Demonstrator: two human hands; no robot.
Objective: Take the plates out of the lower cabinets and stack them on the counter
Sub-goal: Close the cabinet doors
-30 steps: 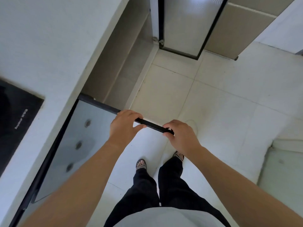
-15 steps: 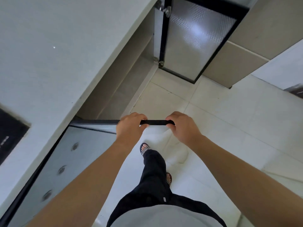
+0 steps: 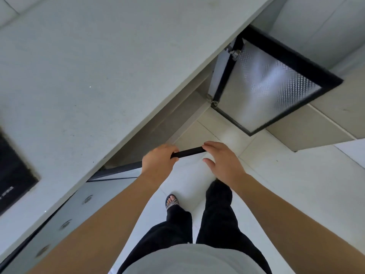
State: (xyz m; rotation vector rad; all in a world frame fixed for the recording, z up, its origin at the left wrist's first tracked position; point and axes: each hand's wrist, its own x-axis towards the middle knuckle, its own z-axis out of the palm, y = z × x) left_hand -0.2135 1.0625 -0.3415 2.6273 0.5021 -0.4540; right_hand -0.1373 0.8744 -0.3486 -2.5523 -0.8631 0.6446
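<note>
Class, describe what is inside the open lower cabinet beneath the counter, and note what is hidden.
Inside the cabinet only bare grey panels show; no plates are visible. The counter overhangs and covers most of the interior, so its contents cannot be told.

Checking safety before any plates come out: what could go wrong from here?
1. Only the left hand grips the near door at its top edge. The right hand lies on it with the thumb off, so the door may swing loose or slam.
2. The sandalled foot has bare toes close to that door and might get struck.
3. The far door juts open over the floor, so a shin might hit it.
</note>
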